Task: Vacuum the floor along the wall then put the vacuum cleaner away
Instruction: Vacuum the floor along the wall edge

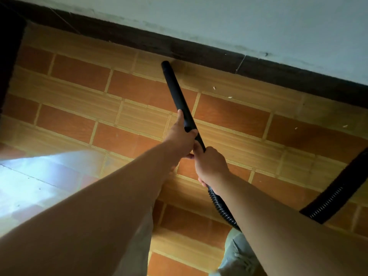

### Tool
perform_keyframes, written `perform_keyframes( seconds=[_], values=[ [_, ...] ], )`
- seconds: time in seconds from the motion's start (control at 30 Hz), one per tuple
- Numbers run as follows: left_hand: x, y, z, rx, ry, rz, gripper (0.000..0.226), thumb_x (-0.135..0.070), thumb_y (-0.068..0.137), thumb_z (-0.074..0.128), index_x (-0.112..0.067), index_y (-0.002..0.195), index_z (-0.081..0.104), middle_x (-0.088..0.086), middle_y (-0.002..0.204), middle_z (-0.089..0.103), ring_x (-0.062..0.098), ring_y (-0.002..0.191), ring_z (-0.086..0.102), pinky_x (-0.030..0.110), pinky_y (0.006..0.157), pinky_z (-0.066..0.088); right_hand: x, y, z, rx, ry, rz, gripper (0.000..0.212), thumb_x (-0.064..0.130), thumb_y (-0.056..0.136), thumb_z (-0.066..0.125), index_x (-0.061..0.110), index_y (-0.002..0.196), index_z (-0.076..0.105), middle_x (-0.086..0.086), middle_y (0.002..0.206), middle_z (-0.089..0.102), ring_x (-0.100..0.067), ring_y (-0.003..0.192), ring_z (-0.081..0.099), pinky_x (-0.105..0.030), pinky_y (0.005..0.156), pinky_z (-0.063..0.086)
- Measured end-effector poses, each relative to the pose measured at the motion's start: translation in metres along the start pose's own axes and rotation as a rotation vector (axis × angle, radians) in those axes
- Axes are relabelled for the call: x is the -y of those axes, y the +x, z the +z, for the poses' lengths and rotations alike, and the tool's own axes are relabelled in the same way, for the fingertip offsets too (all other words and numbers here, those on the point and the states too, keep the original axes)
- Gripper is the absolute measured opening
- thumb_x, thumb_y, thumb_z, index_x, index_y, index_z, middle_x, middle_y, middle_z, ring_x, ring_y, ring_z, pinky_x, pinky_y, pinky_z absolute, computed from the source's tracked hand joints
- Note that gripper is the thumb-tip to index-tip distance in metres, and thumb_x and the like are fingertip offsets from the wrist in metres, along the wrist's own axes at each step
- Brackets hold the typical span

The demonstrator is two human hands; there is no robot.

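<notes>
A person stands over a tiled floor point(79, 70) patterned like brick in orange and tan, both bare arms stretched forward. The left hand point(180, 136) is curled round a black vacuum wand point(177, 92), thumb lying along the tube. The right hand point(211, 164) sits just behind it, nearly touching, and grips the wand's rear end with the fingers wrapped tight. Ahead of both hands the wand slopes away and down, and its open tip lies close against a dark baseboard point(209, 53) that runs under a pale wall point(258, 20). Whether the tip touches the tiles cannot be told. From beneath the right hand a ribbed black hose point(221, 208) drops back toward the person, passes under the right forearm, and shows again well off to that hand's right, crossing the floor. A few small white specks point(230, 97) lie on the tiles to the right of the wand, near the baseboard. Below the right arm a pale trouser leg point(237, 255) shows. Far to the left of the left hand, a bright patch of light point(29, 186) washes over the tiles.
</notes>
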State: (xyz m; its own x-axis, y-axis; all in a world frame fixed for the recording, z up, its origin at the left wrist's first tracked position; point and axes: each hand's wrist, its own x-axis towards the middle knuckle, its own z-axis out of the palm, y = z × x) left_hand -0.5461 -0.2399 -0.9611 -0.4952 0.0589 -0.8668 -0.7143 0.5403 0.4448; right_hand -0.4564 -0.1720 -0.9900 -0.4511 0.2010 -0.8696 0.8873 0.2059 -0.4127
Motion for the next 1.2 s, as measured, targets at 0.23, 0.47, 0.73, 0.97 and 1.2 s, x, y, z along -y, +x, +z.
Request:
perform_keyframes(
  seconds=[0.23,0.47,0.73,0.97,1.2],
  values=[
    [-0.003,-0.02,0.023,0.082,0.131,-0.008,0.082,-0.012,0.102,0.054,-0.051,0.156,0.006,0.009,0.127,0.062,0.024,0.096,0.069,0.054,0.069,0.062,-0.021,-0.025,-0.005,-0.059,0.154,0.065,0.067,0.069,0.1,0.029,0.012,0.085,0.06,-0.01,0.061,0.062,-0.026,0.045,0.055,-0.037,0.05,0.048],
    [0.002,-0.032,0.026,0.108,0.245,0.007,0.081,-0.012,0.102,0.055,-0.049,0.157,0.008,0.008,0.124,0.062,0.022,0.091,0.068,0.051,0.066,0.063,-0.031,-0.038,0.008,-0.08,0.229,0.114,0.069,0.07,0.1,0.028,0.01,0.089,0.06,-0.012,0.063,0.063,-0.026,0.042,0.056,-0.03,0.043,0.046],
    [0.017,-0.036,0.026,0.153,0.297,0.016,0.081,-0.013,0.102,0.055,-0.05,0.156,0.007,-0.01,0.098,0.055,0.017,0.084,0.067,0.04,0.058,0.063,-0.039,-0.053,0.019,-0.077,0.278,0.135,0.067,0.068,0.1,0.027,0.011,0.088,0.059,-0.011,0.062,0.062,-0.027,0.044,0.057,-0.032,0.045,0.048],
    [0.002,-0.028,0.026,0.163,0.316,0.068,0.081,-0.013,0.102,0.056,-0.046,0.157,0.007,-0.007,0.097,0.057,0.016,0.084,0.066,0.034,0.052,0.059,-0.025,-0.042,0.009,-0.08,0.302,0.14,0.069,0.069,0.1,0.029,0.008,0.09,0.06,-0.01,0.057,0.062,-0.025,0.04,0.058,-0.031,0.045,0.048],
    [0.028,-0.055,0.038,0.186,0.34,0.002,0.083,-0.013,0.102,0.055,-0.052,0.155,0.005,-0.004,0.102,0.059,0.022,0.091,0.066,0.049,0.066,0.063,-0.058,-0.07,0.02,-0.062,0.32,0.158,0.07,0.07,0.099,0.027,0.008,0.092,0.06,-0.011,0.061,0.061,-0.027,0.044,0.058,-0.031,0.043,0.047]
  ],
)
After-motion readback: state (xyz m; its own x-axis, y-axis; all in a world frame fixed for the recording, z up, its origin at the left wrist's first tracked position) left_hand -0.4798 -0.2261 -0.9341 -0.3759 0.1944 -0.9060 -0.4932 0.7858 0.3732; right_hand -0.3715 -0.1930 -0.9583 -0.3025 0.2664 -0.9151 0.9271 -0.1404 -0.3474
